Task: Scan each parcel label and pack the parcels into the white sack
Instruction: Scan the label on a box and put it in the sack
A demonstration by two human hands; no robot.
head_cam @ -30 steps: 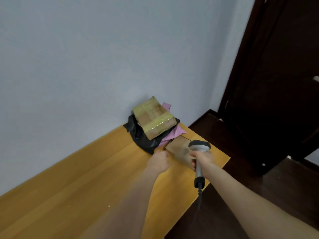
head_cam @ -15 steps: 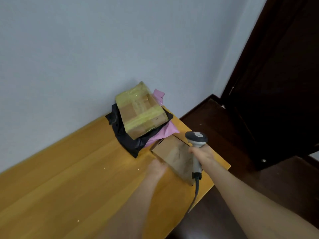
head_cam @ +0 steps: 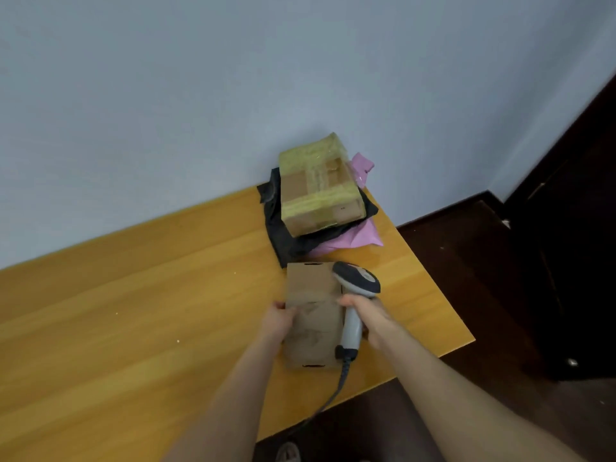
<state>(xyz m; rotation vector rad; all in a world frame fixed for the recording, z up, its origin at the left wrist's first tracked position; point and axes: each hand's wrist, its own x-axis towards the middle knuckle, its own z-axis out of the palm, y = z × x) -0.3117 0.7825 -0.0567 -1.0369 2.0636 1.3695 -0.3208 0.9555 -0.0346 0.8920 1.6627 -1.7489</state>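
Two cardboard parcels — a plain brown box [head_cam: 313, 328] and a tape-wrapped box [head_cam: 318, 191] — two soft mailers, namely a black mailer [head_cam: 276, 228] and a pink mailer [head_cam: 356, 239], one corded scanner [head_cam: 358, 280], one wooden table [head_cam: 133, 295], two hands: left hand [head_cam: 278, 320], right hand [head_cam: 365, 311].

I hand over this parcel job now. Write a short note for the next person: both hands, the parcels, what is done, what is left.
Left hand grips the left edge of the flat brown cardboard parcel on the yellow wooden table.
Right hand holds the grey corded handheld scanner, head over that parcel.
Waiting at the far corner: tape-wrapped cardboard box on a black plastic mailer and a pink plastic mailer.
Done: nothing visibly packed; the white sack is out of view.
Left: find this parcel's label, scan, pack; then the other three.
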